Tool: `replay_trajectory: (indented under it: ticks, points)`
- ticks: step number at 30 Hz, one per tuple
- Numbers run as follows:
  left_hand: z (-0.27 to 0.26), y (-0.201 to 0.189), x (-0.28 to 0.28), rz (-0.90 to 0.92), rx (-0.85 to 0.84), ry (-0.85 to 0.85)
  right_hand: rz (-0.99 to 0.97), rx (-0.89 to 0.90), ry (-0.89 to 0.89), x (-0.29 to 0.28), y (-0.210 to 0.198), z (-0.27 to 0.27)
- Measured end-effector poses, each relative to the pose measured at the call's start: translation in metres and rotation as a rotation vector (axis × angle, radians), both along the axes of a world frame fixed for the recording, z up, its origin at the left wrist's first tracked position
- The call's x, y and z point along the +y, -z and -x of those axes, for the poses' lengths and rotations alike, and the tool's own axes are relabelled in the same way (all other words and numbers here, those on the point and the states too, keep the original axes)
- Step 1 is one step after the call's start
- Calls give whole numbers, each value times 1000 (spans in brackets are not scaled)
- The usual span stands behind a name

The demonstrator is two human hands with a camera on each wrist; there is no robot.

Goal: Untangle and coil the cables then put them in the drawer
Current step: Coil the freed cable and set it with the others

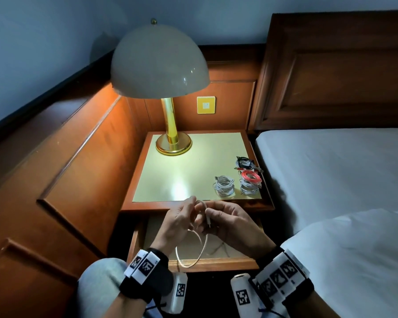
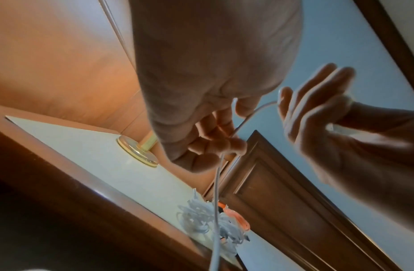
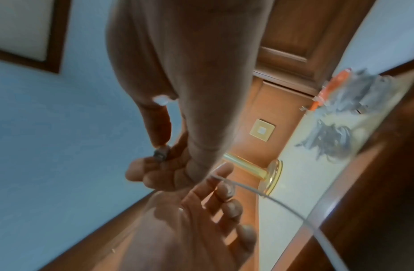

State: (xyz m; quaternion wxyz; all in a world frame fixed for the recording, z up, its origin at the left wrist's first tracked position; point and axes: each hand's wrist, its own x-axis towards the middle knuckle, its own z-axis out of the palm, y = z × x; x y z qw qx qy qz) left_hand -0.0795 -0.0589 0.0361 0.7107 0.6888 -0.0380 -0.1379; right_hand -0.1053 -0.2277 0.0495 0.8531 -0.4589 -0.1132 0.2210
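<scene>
Over the open drawer point(image 1: 213, 263) both my hands work one white cable point(image 1: 204, 246). My left hand point(image 1: 182, 216) has its fingers curled round the cable point(image 2: 217, 192), which runs through them and hangs in a loop down to the drawer front. My right hand point(image 1: 225, 220) pinches the plug end point(image 3: 162, 155) between thumb and fingers. On the nightstand top point(image 1: 182, 171), near its right edge, lie a coiled white cable point(image 1: 224, 185), a white coil with a red coil point(image 1: 249, 177) on it, and a black bundle point(image 1: 245, 162).
A brass lamp point(image 1: 173, 143) stands at the back left of the nightstand. A bed point(image 1: 331, 171) with white sheets is close on the right, and wood panelling on the left. A thin dark cable point(image 1: 218, 247) lies inside the drawer.
</scene>
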Motion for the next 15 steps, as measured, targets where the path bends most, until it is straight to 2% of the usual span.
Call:
replay_trajectory:
  ticks: [4, 8, 10, 13, 15]
  points:
    - [4, 16, -8, 4, -69, -38, -202, 125, -45, -2, 2, -2]
    - [6, 15, -17, 41, -121, -91, -247, 184, -147, -2, 7, -1]
    - [3, 16, -17, 55, -117, -82, -264, 156, -193, 0, 7, -2]
    - [3, 25, -16, 3, -157, -11, -290, 91, -118, 3, 4, -9]
    - [7, 29, -17, -41, -92, 14, -274, 43, 16, 2, -2, -15]
